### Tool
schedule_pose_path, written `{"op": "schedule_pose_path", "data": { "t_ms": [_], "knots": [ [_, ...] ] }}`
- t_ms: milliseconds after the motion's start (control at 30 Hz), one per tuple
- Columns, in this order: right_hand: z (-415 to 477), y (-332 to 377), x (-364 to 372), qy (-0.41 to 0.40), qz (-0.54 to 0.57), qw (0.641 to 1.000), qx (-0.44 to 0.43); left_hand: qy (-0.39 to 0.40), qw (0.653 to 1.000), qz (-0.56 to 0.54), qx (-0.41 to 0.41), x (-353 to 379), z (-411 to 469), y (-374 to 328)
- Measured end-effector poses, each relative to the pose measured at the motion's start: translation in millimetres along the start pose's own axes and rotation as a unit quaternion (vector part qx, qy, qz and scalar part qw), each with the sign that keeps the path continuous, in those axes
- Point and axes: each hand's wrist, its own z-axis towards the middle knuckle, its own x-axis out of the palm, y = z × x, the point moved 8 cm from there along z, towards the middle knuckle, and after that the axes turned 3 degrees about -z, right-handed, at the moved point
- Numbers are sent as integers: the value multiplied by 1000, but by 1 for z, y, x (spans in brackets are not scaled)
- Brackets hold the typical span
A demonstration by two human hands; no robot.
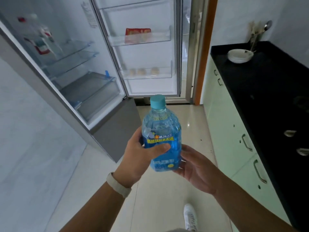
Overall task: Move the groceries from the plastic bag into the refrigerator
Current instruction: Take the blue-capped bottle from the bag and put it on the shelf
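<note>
At the far left stands the refrigerator, its compartment lit and its glass shelves mostly bare, with a drawer below them. Next comes the open door; its bins hold a red packet higher up and a few pale round items lower down.

In the middle, the left hand is wrapped around the blue bottle, thumb pressed across the label — a firm hold at mid-body. The bottle is in the air in front of the open door, above the floor, upright with its long axis near vertical and its teal cap pointing up toward the door. The right hand is spread, fingers loose, cupped beside the bottle's base; whether it touches cannot be told.

This looks like the carrying step: one item in hand, not yet stowed. The next move likely calls for lifting the bottle and setting it upright on a shelf or in a door bin with room — cap clearing the rail above.

To the right, the dark table carries white bowls.
</note>
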Motion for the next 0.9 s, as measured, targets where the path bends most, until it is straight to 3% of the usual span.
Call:
{"op": "schedule_pose_path", "data": {
  "t_ms": [467, 900],
  "knots": [
    [91, 99, -40, 52, -56, 997, 17, -25, 999, -3, 36, 29, 119, -29],
    [200, 97, -10, 67, -110, 990, 65, -73, 996, -35, 43, -59, 180, -39]
  ]
}}
